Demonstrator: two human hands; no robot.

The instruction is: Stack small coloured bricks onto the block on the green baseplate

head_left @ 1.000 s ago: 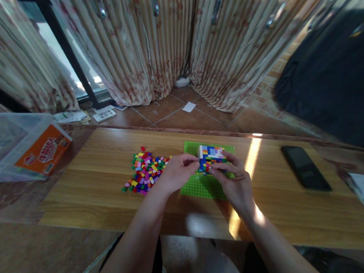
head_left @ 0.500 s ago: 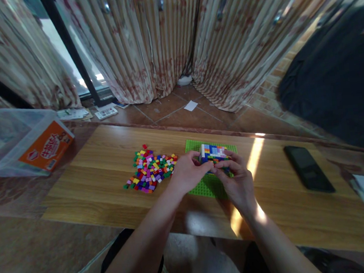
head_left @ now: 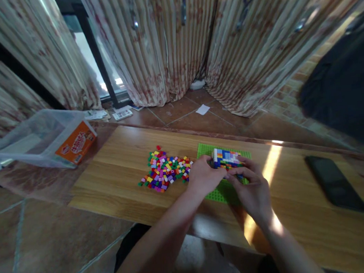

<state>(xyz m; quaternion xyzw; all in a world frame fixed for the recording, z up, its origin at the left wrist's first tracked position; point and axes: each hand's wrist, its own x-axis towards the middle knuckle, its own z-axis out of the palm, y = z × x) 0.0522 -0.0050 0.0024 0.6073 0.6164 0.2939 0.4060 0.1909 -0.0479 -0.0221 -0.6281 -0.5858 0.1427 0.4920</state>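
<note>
A block built of small coloured toy bricks (head_left: 225,156), white and blue on top with mixed colours along its side, is over a green studded baseplate (head_left: 218,195). My left hand (head_left: 204,175) is closed on the block's left and front, its thumb stretched along the near side. From the right, my right hand (head_left: 252,187) curls its fingers round the block's near right part. The fingertips of both hands meet at the front, where a tiny piece may be hidden. Left of my hands lies a pile of loose coloured bricks (head_left: 166,171).
A wooden table (head_left: 117,167) carries all this. At its right is a black phone (head_left: 335,184). A clear plastic box (head_left: 38,136) with an orange label stands off the left end. Beyond the table are curtains (head_left: 168,48) and a paper scrap (head_left: 203,109) on the floor.
The view has swung left, so everything sits further right in the picture. Both hands keep much the same grip on the brick block.
</note>
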